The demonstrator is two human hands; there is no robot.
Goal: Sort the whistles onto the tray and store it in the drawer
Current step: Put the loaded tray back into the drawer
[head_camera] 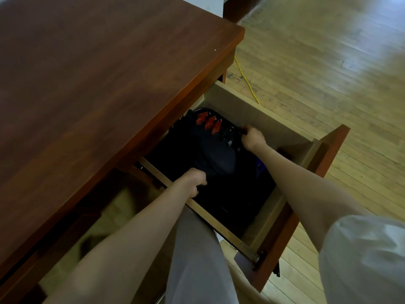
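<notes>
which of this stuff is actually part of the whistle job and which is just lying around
Part of the job:
- black tray, held by left hand and right hand
- red whistles
- open drawer

Just lying about:
- yellow cable on the floor
- desk top

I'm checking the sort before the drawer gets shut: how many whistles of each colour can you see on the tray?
Red whistles: 3
Black whistles: about 2 can be made out on the dark tray; more may be hidden by the right hand
Total visible: about 5
</notes>
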